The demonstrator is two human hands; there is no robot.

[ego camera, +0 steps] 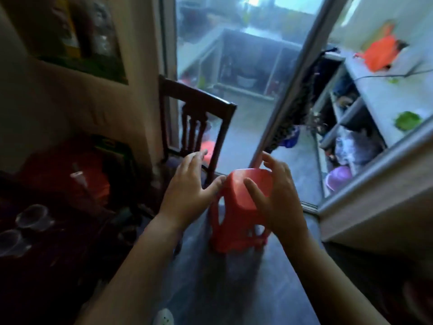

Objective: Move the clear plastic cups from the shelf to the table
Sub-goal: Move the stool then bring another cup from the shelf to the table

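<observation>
Two clear plastic cups (32, 216) (10, 241) stand on a dark table (58, 266) at the lower left, dim and blurred. Both my hands are out in front over a red plastic stool (236, 221) standing on the floor. My left hand (187, 184) has its fingers spread, and its thumb tip touches the stool's left edge. My right hand (274, 195) is spread over the seat, thumb lying on top, fingers curled above the far edge. Neither hand holds a cup.
A dark wooden chair (199, 118) stands just beyond my left hand, against a glass door (234, 78). A pale cabinet edge (375, 195) juts in at the right, with cluttered shelves (351, 127) behind glass. Red items (93, 179) sit on the table.
</observation>
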